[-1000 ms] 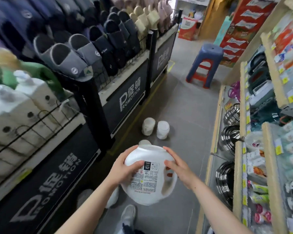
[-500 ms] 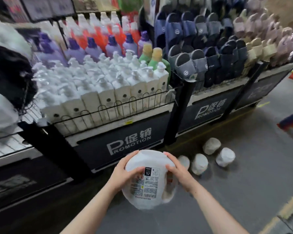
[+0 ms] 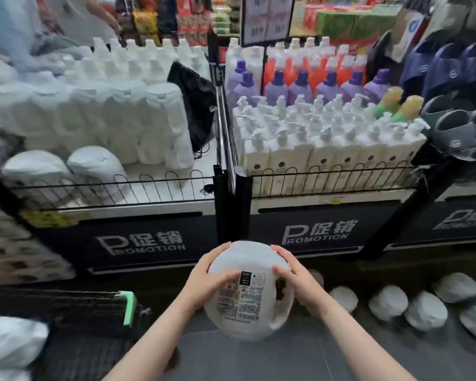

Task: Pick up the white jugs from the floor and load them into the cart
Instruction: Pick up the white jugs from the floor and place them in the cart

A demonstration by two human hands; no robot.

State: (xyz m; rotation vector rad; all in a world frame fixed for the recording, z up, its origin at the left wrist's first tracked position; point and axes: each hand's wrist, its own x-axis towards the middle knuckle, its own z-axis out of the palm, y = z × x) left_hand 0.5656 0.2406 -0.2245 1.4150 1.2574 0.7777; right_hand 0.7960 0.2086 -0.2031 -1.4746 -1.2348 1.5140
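While the promo display bins [image 3: 154, 243] fill everything from 9 to 3 o'clock, the cart [image 3: 94, 312] sits at 8 o'clock. Dead centre there's a white jug [image 3: 248, 292] off the floor, left hand [image 3: 204, 281] and right hand [image 3: 300, 281] clamped on its sides. More jugs [image 3: 423, 309] sit on the floor at 4 o'clock.

We're looking at a white jug [image 3: 249, 290] of smooth, matt plastic wearing a printed paper label [image 3: 242, 296]. Thin black metal wire fencing [image 3: 160, 182] is edging the display bins. The pump bottles [image 3: 327, 149] are showing smooth cream plastic. The floor [image 3: 286, 358] is showing matt grey tile. The cart [image 3: 94, 320] is dark wire mesh with a green plastic corner.
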